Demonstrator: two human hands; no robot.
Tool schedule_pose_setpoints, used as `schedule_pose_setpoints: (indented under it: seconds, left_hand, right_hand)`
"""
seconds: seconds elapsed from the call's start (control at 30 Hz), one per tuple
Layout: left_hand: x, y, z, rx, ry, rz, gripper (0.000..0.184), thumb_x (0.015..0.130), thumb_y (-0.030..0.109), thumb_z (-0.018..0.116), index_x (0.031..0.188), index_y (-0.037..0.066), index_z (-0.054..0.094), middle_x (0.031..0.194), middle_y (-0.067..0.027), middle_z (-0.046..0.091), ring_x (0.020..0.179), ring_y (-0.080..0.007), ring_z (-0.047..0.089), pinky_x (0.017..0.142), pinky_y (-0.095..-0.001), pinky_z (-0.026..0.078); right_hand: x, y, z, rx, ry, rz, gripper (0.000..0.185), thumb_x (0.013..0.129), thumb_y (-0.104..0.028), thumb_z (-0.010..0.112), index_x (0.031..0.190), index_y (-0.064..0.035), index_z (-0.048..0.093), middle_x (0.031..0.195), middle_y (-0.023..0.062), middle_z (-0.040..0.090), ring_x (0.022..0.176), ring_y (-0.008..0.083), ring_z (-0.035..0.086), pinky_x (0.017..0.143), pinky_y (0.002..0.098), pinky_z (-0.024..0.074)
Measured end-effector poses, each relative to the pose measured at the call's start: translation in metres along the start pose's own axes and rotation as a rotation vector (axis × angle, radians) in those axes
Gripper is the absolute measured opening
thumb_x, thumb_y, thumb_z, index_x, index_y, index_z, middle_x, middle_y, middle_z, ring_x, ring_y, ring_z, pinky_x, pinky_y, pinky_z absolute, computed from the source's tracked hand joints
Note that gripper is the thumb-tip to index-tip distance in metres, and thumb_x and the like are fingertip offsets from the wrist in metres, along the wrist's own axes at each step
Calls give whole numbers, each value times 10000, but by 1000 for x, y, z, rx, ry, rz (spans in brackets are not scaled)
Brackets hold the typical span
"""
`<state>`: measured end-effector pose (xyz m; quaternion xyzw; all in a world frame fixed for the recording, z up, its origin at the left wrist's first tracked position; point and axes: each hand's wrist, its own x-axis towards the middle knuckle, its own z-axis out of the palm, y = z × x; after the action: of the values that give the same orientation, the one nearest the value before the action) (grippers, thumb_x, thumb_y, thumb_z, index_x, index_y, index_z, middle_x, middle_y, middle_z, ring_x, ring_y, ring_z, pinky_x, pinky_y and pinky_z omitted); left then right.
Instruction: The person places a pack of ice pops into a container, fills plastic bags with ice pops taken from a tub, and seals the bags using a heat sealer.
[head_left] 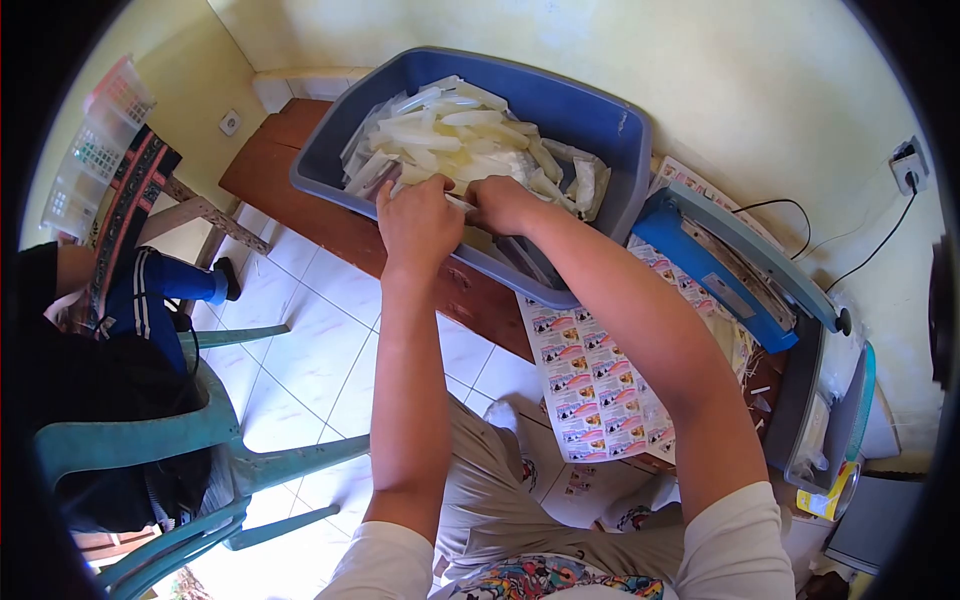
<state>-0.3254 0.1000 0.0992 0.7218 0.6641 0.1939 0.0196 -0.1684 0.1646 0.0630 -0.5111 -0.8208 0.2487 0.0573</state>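
Observation:
A blue-grey plastic tub [628,130] holds a heap of long, pale yellow-white packets [455,130] in clear plastic. Over the tub's near side, my left hand [422,218] is closed, fingers bent, at one end of a narrow whitish packet [459,203]. My right hand [508,207] pinches the other end, close beside the left. The fingertips are partly hidden, and the packet's contents cannot be made out. Dark purplish strips show beside the left fingers and under my right forearm.
The tub stands on a brown wooden bench [285,150]. To the right are a blue sealing machine [715,270] with a cord, printed label sheets [590,385] and a grey bin [810,440]. A green plastic chair [140,430] and another person's leg [165,285] are at left.

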Motion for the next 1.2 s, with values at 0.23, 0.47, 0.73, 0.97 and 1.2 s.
schedule_pose_setpoints:
  seconds: [0.23,0.47,0.73,0.97,1.2]
  left_hand:
    - [-2,-9,7,-177,204,140,336,911,13,573,1184,51,764,1176,-189,774,1038,-362,741,1133,-523,452]
    - [-20,27,-37,-669,132,64,274,974,22,677,1239,9,744,1126,-188,785,1003,-324,769,902,-407,599]
    - [-62,118,-30,-1055,-80,372,293,943,0,769,1236,23,753,1108,-153,793,995,-233,775,862,-352,607]
    - [-115,202,-13,-1020,-365,678,373,940,-66,746,1296,40,721,1179,-122,769,1048,-207,747,960,-353,590]
    - [-174,245,16,-850,-537,755,411,889,42,822,1285,70,715,1200,-129,764,1076,-262,746,968,-394,586]
  right_hand:
    - [-21,-10,1,184,280,-12,352,927,-263,758,1163,-4,721,1067,264,768,1036,436,742,928,503,578]
    - [-103,-14,-42,200,619,-252,269,945,-171,766,1138,9,714,1032,236,765,967,400,755,861,443,586]
    - [-264,4,-80,201,729,-283,278,955,-160,763,1187,-27,687,1065,191,742,931,384,728,827,445,567]
    - [-398,34,-66,85,759,15,298,950,-166,761,1209,-41,684,1089,190,723,1007,386,717,857,453,555]
    - [-475,56,-17,189,752,176,316,945,-166,763,1227,-36,705,1082,184,711,1027,380,712,902,446,562]
